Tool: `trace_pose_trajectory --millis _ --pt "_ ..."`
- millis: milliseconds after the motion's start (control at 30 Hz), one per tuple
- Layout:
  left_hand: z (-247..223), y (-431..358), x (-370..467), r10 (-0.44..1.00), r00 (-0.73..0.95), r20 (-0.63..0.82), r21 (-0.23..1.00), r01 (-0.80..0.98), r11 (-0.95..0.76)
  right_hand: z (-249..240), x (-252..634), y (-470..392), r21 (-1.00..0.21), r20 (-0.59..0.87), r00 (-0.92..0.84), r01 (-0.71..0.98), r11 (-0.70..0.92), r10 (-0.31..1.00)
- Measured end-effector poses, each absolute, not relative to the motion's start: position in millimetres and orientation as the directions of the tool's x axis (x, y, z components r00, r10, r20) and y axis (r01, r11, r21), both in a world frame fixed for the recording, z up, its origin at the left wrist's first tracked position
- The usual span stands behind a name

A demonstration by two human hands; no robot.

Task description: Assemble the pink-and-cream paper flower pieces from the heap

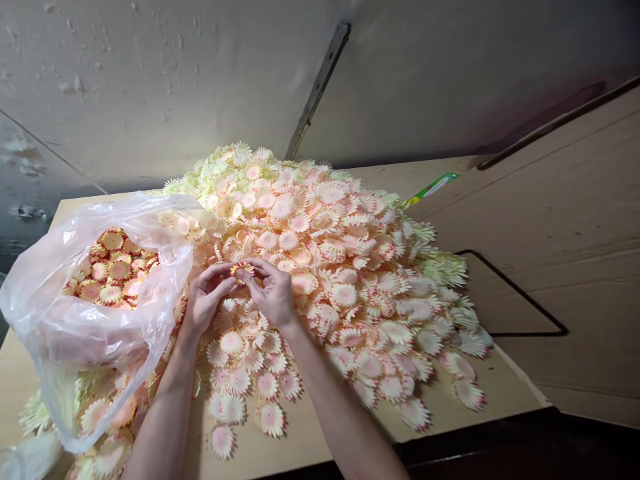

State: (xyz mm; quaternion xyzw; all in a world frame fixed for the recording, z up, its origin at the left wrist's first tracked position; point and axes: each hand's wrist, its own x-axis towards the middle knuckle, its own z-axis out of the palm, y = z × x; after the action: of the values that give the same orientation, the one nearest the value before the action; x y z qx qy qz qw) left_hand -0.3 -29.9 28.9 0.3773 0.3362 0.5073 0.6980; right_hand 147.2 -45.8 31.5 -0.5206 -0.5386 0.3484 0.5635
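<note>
Between the fingertips of both hands is a small artificial flower head (242,270), yellowish with red petal tips. My left hand (207,293) pinches its left side, and my right hand (271,287) grips it from the right with thumb and forefinger. Under and behind the hands spreads a large heap of loose fabric flower layers (345,293), pale pink and cream with fringed edges. To the left of my left hand stands an open clear plastic bag (45,313), with several smaller, red-tipped flower heads (119,269) inside.
The heap covers much of a light wooden table (515,380). A green and yellow packet (433,189) sticks out behind it. Cardboard (565,253) with a black bent rod (530,333) stands at the right. A grey wall with a metal strip (320,87) rises behind.
</note>
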Motion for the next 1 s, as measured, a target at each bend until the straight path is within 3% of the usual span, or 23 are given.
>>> trace_pose_trajectory --millis 467,667,1000 --pt "29.4 -29.7 1.3 0.957 0.280 -0.070 0.875 -0.443 0.194 35.0 144.8 -47.3 -0.960 0.225 0.194 0.213 0.183 0.955" --pt "27.4 -29.3 0.9 0.964 0.258 -0.061 0.893 -0.417 0.168 35.4 144.5 -46.3 -0.974 0.196 0.199 0.153 0.167 0.960" --pt "25.7 -28.8 0.8 0.976 0.204 -0.077 0.876 -0.454 0.164 36.3 150.8 -45.3 -0.942 0.285 0.145 0.225 0.249 0.947"
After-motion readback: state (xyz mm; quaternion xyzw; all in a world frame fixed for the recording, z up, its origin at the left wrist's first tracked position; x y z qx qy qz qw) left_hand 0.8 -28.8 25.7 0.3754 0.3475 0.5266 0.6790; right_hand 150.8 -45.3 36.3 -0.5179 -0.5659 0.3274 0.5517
